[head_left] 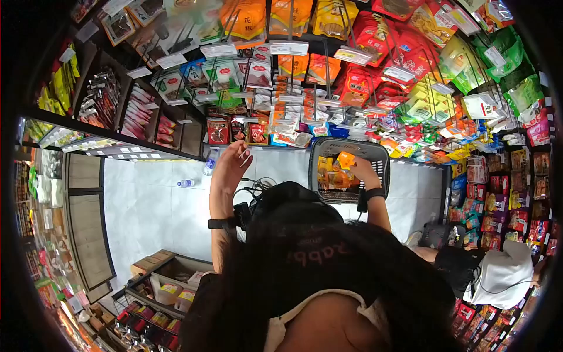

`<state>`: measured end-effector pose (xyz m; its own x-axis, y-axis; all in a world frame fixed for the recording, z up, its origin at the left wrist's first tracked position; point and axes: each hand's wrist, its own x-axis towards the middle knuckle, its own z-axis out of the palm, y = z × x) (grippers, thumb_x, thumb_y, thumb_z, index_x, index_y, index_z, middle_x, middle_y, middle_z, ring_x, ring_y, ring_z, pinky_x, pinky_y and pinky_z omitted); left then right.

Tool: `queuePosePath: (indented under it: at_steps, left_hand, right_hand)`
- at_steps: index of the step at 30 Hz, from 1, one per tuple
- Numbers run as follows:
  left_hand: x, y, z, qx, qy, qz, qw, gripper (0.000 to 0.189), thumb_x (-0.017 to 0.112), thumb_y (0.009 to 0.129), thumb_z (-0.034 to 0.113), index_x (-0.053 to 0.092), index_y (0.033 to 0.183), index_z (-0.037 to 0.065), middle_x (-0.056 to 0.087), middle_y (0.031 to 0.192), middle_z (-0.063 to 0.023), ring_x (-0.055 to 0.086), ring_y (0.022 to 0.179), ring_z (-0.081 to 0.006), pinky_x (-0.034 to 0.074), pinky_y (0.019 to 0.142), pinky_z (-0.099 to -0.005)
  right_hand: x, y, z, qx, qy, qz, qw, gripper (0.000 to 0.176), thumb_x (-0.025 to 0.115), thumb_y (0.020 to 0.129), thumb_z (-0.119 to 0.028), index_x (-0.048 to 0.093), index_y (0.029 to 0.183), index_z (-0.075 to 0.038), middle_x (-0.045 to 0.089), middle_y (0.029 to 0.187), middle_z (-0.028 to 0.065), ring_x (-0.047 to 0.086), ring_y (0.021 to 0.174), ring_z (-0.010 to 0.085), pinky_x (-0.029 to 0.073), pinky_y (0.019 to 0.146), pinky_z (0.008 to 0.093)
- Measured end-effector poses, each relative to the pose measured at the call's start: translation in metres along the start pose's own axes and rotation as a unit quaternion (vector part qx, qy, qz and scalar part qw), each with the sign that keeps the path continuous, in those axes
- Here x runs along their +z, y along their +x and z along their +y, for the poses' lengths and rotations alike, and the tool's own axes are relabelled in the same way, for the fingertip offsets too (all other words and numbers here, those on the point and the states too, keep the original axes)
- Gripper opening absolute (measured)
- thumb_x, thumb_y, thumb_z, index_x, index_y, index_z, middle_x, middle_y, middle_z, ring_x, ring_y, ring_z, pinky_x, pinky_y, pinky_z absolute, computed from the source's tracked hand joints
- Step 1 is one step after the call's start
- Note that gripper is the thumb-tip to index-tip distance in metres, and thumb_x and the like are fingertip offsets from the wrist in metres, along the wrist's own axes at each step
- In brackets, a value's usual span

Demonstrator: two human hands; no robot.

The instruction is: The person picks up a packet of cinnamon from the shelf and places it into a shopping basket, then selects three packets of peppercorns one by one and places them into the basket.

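My left hand [237, 158] is raised in front of the lower shelf, its fingers apart and slightly curled, holding nothing. Close by it are small red packets [218, 130] on that shelf. Over the dark plastic basket [381, 154], my right hand [363, 170] is closed on an orange packet [346, 159]. More orange and yellow packets [335, 179] lie in the basket under the hand. Each wrist wears a dark band.
Hanging bags [243, 20] fill the rack ahead. Water bottles [185, 183] lie on the floor at the left. Crates of goods [170, 287] stand at lower left. Another person in white [504, 276] is at the right beside packed shelves.
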<state>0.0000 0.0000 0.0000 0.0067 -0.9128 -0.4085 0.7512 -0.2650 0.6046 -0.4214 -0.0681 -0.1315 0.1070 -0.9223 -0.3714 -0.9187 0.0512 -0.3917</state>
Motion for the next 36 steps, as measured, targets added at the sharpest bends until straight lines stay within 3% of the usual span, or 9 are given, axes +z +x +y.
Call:
queuePosePath:
  at_steps: [2,3,9,10,17,25,30,33,36]
  left_hand:
    - [0.001,0.001,-0.007,-0.012,-0.006,0.008,1.000,0.023,0.054,0.084,0.020,0.054,0.104,0.008,0.056,0.092,0.0004,0.052,0.086,-0.0133,0.041,0.084,-0.0306]
    - [-0.020,0.009,0.033,-0.013,0.010,0.008,1.000,0.023,0.054,0.084,0.020,0.054,0.103,0.008,0.056,0.091,0.0006,0.052,0.085,-0.0130,0.041,0.084,-0.0304]
    - [-0.029,0.034,0.050,-0.061,0.009,-0.025,0.998,0.021,0.055,0.083,0.019,0.054,0.102,0.009,0.057,0.088,0.0013,0.052,0.083,-0.0120,0.041,0.083,-0.0300]
    - [-0.030,0.037,0.053,-0.065,0.013,-0.029,0.997,0.020,0.055,0.083,0.019,0.054,0.101,0.009,0.057,0.087,0.0011,0.052,0.083,-0.0122,0.041,0.083,-0.0300]
    - [-0.035,0.059,0.069,-0.081,0.035,-0.058,0.994,0.016,0.055,0.081,0.017,0.054,0.095,0.009,0.056,0.085,0.0002,0.053,0.081,-0.0122,0.041,0.082,-0.0297]
    - [-0.050,0.062,0.072,-0.103,-0.014,-0.033,0.994,0.013,0.054,0.082,0.016,0.055,0.093,0.009,0.056,0.083,0.0008,0.052,0.079,-0.0118,0.041,0.080,-0.0281]
    - [-0.055,0.066,0.080,-0.096,-0.012,0.000,0.995,0.017,0.054,0.082,0.016,0.056,0.097,0.008,0.055,0.082,0.0021,0.051,0.078,-0.0105,0.041,0.079,-0.0267]
    - [-0.052,0.068,0.086,-0.073,-0.013,0.016,0.997,0.017,0.053,0.082,0.015,0.056,0.097,0.008,0.055,0.082,0.0024,0.051,0.078,-0.0102,0.041,0.079,-0.0264]
    - [-0.057,0.080,0.088,-0.047,-0.018,0.036,0.998,0.014,0.053,0.082,0.016,0.055,0.094,0.008,0.056,0.082,0.0025,0.051,0.079,-0.0098,0.040,0.080,-0.0274]
  right_hand:
    - [-0.009,-0.013,0.005,0.025,-0.011,0.005,1.000,0.035,0.059,0.074,-0.025,0.056,0.099,-0.002,0.059,0.092,0.0222,0.057,0.089,0.0353,0.045,0.078,0.0415]
    - [0.014,-0.001,-0.039,0.014,0.010,0.014,1.000,0.033,0.059,0.074,-0.024,0.056,0.098,-0.001,0.059,0.091,0.0221,0.056,0.088,0.0357,0.045,0.078,0.0416]
    - [0.034,-0.020,-0.076,0.027,0.020,0.038,0.999,0.028,0.051,0.077,-0.026,0.057,0.086,0.000,0.059,0.087,0.0228,0.057,0.083,0.0373,0.045,0.074,0.0436]
    - [0.055,-0.014,-0.068,-0.037,0.021,0.067,0.997,0.029,0.048,0.078,-0.027,0.057,0.083,0.000,0.059,0.085,0.0235,0.057,0.082,0.0379,0.045,0.072,0.0456]
    - [0.060,-0.031,-0.102,0.085,0.038,0.016,0.996,0.028,0.045,0.078,-0.023,0.058,0.087,-0.001,0.059,0.087,0.0237,0.056,0.085,0.0393,0.044,0.074,0.0466]
    - [0.063,-0.012,-0.098,0.019,0.007,0.054,0.998,0.025,0.047,0.076,-0.022,0.060,0.085,-0.002,0.060,0.085,0.0212,0.057,0.082,0.0366,0.045,0.072,0.0448]
    - [0.039,0.009,-0.119,0.010,0.140,0.046,0.989,0.033,0.059,0.077,-0.027,0.058,0.100,-0.003,0.061,0.086,0.0142,0.059,0.080,0.0264,0.046,0.074,0.0329]
    - [0.031,0.043,-0.133,-0.016,0.226,0.018,0.974,0.030,0.059,0.079,-0.023,0.057,0.101,-0.004,0.062,0.088,0.0121,0.059,0.083,0.0205,0.045,0.074,0.0305]
    - [0.000,0.072,-0.163,-0.059,0.217,0.010,0.974,0.028,0.059,0.081,-0.021,0.056,0.102,-0.003,0.061,0.092,0.0101,0.057,0.086,0.0188,0.044,0.075,0.0299]
